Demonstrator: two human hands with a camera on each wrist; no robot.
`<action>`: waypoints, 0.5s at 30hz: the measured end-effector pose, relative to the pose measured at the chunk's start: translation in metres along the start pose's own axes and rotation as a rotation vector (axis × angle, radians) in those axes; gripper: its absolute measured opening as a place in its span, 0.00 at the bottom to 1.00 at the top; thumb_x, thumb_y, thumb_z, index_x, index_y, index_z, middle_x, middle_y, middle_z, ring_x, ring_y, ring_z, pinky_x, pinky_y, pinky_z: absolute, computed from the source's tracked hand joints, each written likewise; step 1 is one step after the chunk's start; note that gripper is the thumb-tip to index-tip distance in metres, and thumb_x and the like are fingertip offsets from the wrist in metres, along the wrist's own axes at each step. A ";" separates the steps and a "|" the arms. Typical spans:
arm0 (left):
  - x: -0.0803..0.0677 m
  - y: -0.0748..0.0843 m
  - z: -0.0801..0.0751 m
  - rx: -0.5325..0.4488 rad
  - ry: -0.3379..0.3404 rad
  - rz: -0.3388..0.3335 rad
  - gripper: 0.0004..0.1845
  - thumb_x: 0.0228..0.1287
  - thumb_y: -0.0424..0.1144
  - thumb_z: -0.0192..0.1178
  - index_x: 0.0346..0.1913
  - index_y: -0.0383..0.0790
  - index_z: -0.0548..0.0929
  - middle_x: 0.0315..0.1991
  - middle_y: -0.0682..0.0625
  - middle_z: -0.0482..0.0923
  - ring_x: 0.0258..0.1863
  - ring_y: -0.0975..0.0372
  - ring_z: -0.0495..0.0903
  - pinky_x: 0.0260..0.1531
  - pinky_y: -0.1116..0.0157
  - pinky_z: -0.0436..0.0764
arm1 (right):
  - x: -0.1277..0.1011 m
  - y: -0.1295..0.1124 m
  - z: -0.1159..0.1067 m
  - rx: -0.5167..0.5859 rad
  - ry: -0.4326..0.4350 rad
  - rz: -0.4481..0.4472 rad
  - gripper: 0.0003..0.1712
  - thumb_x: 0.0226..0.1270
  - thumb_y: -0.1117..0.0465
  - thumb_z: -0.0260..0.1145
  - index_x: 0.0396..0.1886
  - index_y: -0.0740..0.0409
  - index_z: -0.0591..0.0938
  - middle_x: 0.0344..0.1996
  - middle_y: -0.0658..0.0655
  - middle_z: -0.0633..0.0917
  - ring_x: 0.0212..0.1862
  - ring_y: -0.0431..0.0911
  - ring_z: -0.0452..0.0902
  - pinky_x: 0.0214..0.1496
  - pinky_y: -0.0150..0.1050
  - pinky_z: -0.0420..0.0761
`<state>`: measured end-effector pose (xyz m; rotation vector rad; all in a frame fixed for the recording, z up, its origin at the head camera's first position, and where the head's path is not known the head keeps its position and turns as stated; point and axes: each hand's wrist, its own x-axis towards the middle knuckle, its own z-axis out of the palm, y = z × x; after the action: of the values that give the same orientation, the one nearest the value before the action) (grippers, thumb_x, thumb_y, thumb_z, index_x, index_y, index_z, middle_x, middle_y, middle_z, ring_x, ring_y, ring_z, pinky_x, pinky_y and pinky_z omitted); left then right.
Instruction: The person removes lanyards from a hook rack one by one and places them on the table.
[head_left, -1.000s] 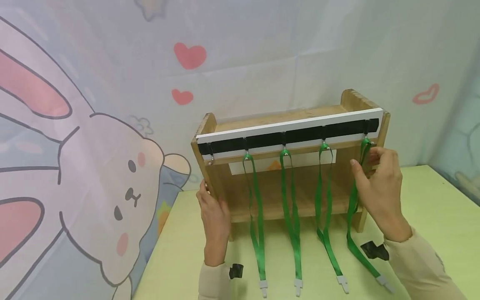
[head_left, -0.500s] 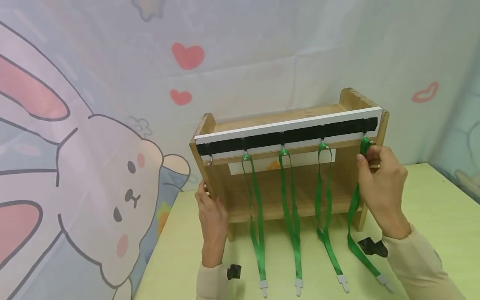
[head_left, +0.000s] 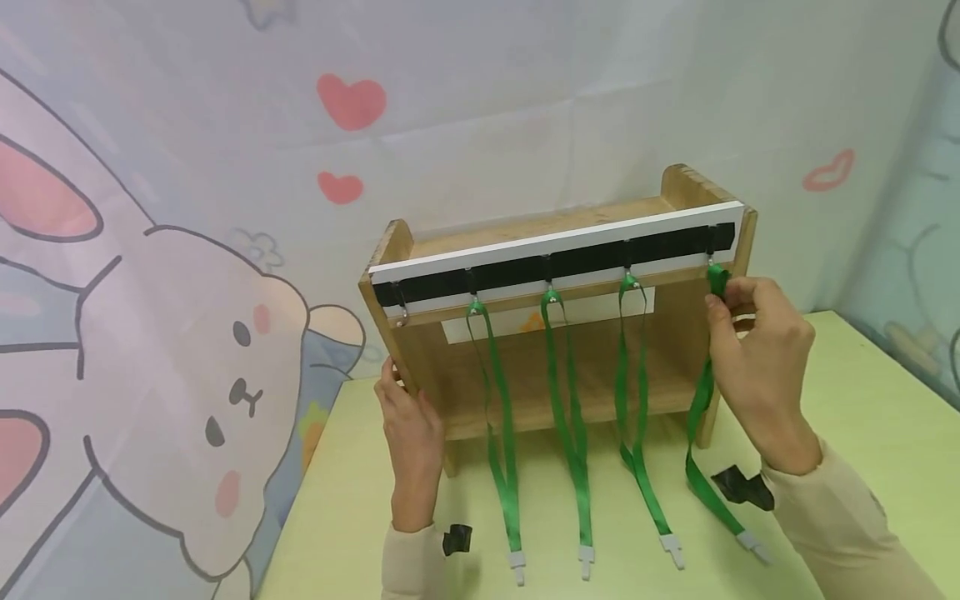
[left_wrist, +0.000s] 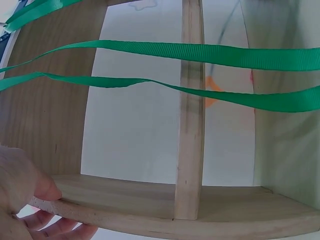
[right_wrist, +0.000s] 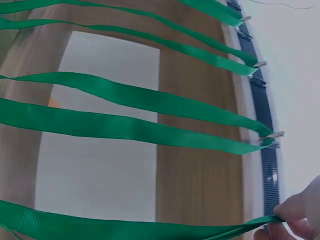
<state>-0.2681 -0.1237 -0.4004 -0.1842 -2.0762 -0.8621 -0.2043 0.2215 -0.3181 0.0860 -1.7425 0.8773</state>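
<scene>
A small wooden shelf (head_left: 555, 227) stands on the table, with a white rail bearing a black strip (head_left: 510, 278) and several hooks across its front. My left hand (head_left: 411, 437) grips the shelf's left side board (left_wrist: 125, 200), thumb on the inner face, fingers behind. Green lanyards (head_left: 577, 433) with white plastic clips hang from all the hooks but the leftmost hook (head_left: 401, 307). At the right end, my right hand (head_left: 761, 358) pinches the last lanyard (head_left: 701, 400) just below its hook. In the right wrist view, thumb and fingertips squeeze this lanyard's (right_wrist: 125, 228) straps together.
The pale yellow-green table (head_left: 840, 375) extends to both sides of the shelf. Behind it hangs a cloth backdrop (head_left: 525, 125) with a cartoon rabbit and pink hearts. The lanyard clips (head_left: 587, 560) reach down in front of the shelf.
My right thumb and fingers have come together on the rightmost lanyard near its top. The left hand keeps its hold on the shelf. The head view has shifted slightly.
</scene>
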 end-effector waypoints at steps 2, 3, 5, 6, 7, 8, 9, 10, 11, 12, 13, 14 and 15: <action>0.000 0.000 0.000 0.001 -0.001 -0.006 0.34 0.65 0.17 0.55 0.70 0.31 0.54 0.52 0.28 0.67 0.45 0.32 0.79 0.40 0.41 0.83 | 0.001 -0.002 -0.003 0.002 0.000 -0.009 0.05 0.66 0.76 0.65 0.40 0.75 0.81 0.32 0.68 0.84 0.36 0.23 0.69 0.39 0.19 0.68; 0.000 0.000 0.000 -0.001 -0.002 -0.007 0.34 0.65 0.17 0.56 0.70 0.31 0.54 0.52 0.28 0.67 0.45 0.32 0.79 0.41 0.41 0.82 | 0.001 -0.003 -0.005 0.001 -0.002 -0.015 0.05 0.66 0.76 0.65 0.40 0.75 0.81 0.32 0.68 0.84 0.37 0.23 0.69 0.39 0.19 0.68; 0.000 0.001 -0.001 -0.002 -0.005 -0.010 0.34 0.66 0.17 0.56 0.70 0.31 0.54 0.52 0.28 0.67 0.45 0.32 0.79 0.41 0.41 0.82 | 0.000 -0.003 -0.009 -0.005 -0.009 -0.029 0.04 0.65 0.77 0.66 0.39 0.74 0.81 0.31 0.68 0.84 0.37 0.23 0.69 0.39 0.19 0.68; 0.000 0.001 -0.001 -0.004 -0.006 -0.012 0.34 0.66 0.17 0.56 0.70 0.31 0.54 0.52 0.28 0.67 0.45 0.32 0.79 0.41 0.41 0.82 | -0.001 -0.002 -0.011 -0.010 -0.014 -0.036 0.04 0.64 0.78 0.66 0.39 0.74 0.81 0.31 0.68 0.84 0.37 0.22 0.69 0.39 0.19 0.68; 0.000 0.001 -0.001 -0.007 -0.005 -0.012 0.34 0.66 0.17 0.56 0.70 0.32 0.54 0.52 0.28 0.67 0.45 0.32 0.79 0.40 0.41 0.82 | -0.001 -0.001 -0.012 -0.013 -0.021 -0.044 0.05 0.63 0.79 0.65 0.38 0.74 0.81 0.31 0.68 0.84 0.37 0.22 0.69 0.40 0.19 0.68; 0.001 0.002 -0.001 -0.009 -0.005 -0.014 0.34 0.66 0.17 0.55 0.70 0.32 0.54 0.52 0.28 0.67 0.45 0.32 0.79 0.41 0.41 0.82 | -0.002 -0.001 -0.015 -0.016 -0.030 -0.052 0.05 0.63 0.79 0.65 0.38 0.74 0.81 0.32 0.68 0.84 0.38 0.22 0.69 0.40 0.19 0.68; 0.001 0.002 0.000 -0.010 -0.006 -0.016 0.34 0.66 0.17 0.55 0.70 0.32 0.54 0.52 0.28 0.67 0.46 0.32 0.79 0.41 0.41 0.82 | -0.003 0.000 -0.017 -0.017 -0.039 -0.059 0.06 0.62 0.80 0.65 0.38 0.74 0.81 0.32 0.67 0.84 0.38 0.22 0.69 0.41 0.19 0.68; 0.001 0.002 0.000 -0.011 -0.007 -0.018 0.34 0.66 0.17 0.55 0.71 0.32 0.54 0.52 0.28 0.67 0.46 0.32 0.79 0.41 0.41 0.82 | -0.004 0.001 -0.019 -0.017 -0.049 -0.064 0.06 0.61 0.81 0.64 0.38 0.74 0.81 0.32 0.67 0.84 0.39 0.21 0.69 0.41 0.19 0.68; 0.001 0.002 0.000 -0.009 -0.010 -0.021 0.34 0.66 0.18 0.55 0.71 0.32 0.54 0.52 0.28 0.67 0.46 0.32 0.79 0.41 0.41 0.82 | -0.006 0.002 -0.021 -0.015 -0.058 -0.067 0.07 0.61 0.81 0.64 0.38 0.73 0.81 0.32 0.67 0.84 0.39 0.21 0.69 0.42 0.18 0.68; 0.001 0.001 0.000 -0.009 -0.012 -0.025 0.34 0.66 0.17 0.55 0.71 0.32 0.54 0.52 0.28 0.67 0.47 0.32 0.79 0.41 0.41 0.82 | -0.007 0.002 -0.023 -0.008 -0.068 -0.068 0.07 0.60 0.82 0.64 0.37 0.73 0.81 0.33 0.67 0.83 0.39 0.21 0.69 0.42 0.18 0.68; 0.001 0.001 0.000 -0.007 -0.014 -0.028 0.34 0.66 0.17 0.56 0.71 0.32 0.54 0.52 0.28 0.67 0.47 0.32 0.79 0.42 0.41 0.82 | -0.008 0.003 -0.025 -0.001 -0.080 -0.067 0.08 0.59 0.82 0.65 0.37 0.73 0.81 0.33 0.66 0.83 0.40 0.22 0.70 0.43 0.18 0.69; 0.001 0.001 0.000 -0.004 -0.017 -0.032 0.34 0.66 0.17 0.56 0.71 0.32 0.54 0.52 0.28 0.66 0.47 0.32 0.79 0.42 0.41 0.82 | -0.010 0.003 -0.027 0.008 -0.091 -0.064 0.08 0.59 0.82 0.66 0.37 0.73 0.81 0.33 0.65 0.83 0.40 0.22 0.70 0.43 0.18 0.69; 0.000 0.001 0.000 -0.004 -0.018 -0.034 0.35 0.66 0.17 0.56 0.71 0.32 0.54 0.52 0.28 0.66 0.48 0.32 0.79 0.43 0.41 0.82 | -0.011 0.003 -0.029 0.018 -0.102 -0.057 0.08 0.59 0.82 0.66 0.37 0.72 0.81 0.33 0.64 0.83 0.41 0.22 0.71 0.44 0.17 0.70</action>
<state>-0.2681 -0.1226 -0.3996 -0.1603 -2.1000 -0.8877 -0.1787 0.2369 -0.3258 0.1941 -1.8183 0.8601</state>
